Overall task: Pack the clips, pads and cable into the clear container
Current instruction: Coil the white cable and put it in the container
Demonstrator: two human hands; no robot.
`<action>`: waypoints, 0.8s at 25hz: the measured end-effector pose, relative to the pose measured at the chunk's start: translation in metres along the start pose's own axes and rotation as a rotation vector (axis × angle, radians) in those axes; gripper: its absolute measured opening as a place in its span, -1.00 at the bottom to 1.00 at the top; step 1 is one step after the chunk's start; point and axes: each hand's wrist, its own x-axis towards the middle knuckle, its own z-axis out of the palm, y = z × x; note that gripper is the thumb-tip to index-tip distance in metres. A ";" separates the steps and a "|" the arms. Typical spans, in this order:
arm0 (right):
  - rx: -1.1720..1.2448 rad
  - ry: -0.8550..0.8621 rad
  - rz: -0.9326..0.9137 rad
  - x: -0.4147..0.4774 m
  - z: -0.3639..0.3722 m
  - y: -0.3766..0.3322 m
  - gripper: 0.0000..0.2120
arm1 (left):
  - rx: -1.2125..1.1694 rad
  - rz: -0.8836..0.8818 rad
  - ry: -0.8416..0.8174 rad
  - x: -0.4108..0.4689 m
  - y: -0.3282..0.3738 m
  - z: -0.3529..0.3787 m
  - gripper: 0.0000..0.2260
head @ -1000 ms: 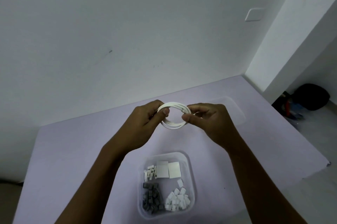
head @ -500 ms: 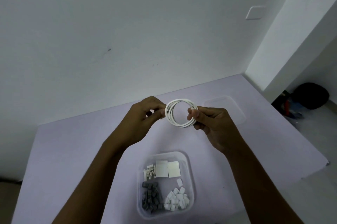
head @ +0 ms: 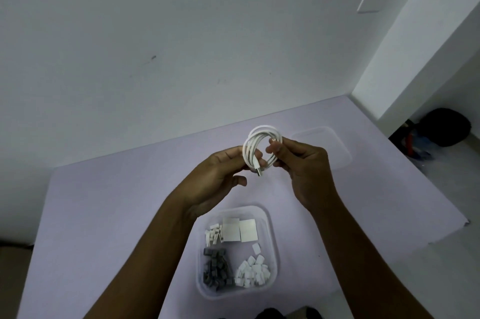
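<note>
Cable (head: 262,134), white and wound into a small round coil of several loops, hangs in the air above the lilac table (head: 104,202), well above the clear container (head: 273,240). One end, a short white plug with a metal tip, pokes down and out from the bottom of the coil. The left hand (head: 220,176) grips the coil's left side, its fingers curled behind the loops and one fingertip showing through the ring. The right hand (head: 306,168) pinches the right side between thumb and fingertips. Below the wrists, the container sits on the table and holds two square white pads (head: 239,230) at its far side, a small bunch of white clips (head: 214,237) beside them, grey clips (head: 215,269) at near left and more white ones at near right. A clear lid (head: 335,147) lies on the table beyond the right hand.
</note>
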 end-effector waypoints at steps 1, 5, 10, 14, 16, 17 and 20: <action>-0.017 0.009 -0.003 0.000 0.000 0.005 -0.83 | -0.011 -0.017 -0.012 -0.002 -0.003 -0.003 -0.74; -0.131 0.027 0.083 -0.004 0.002 0.045 -0.81 | 0.266 -0.056 0.154 -0.003 -0.033 -0.014 -0.59; -0.445 -0.083 0.376 -0.020 -0.003 0.142 -0.86 | 0.640 -0.248 0.467 0.006 -0.145 -0.046 -0.70; -0.795 -0.302 0.506 -0.038 -0.003 0.220 -0.89 | 0.834 -0.469 0.514 0.000 -0.236 -0.062 -0.80; -0.926 -0.399 0.515 -0.047 0.001 0.246 -0.95 | 0.834 -0.537 0.488 -0.004 -0.262 -0.059 -0.79; -0.967 -0.423 0.521 -0.049 0.001 0.259 -0.92 | 0.840 -0.553 0.461 -0.004 -0.271 -0.057 -0.79; -1.067 -0.439 0.535 -0.052 -0.003 0.280 -0.88 | 0.896 -0.530 0.381 -0.002 -0.283 -0.055 -0.78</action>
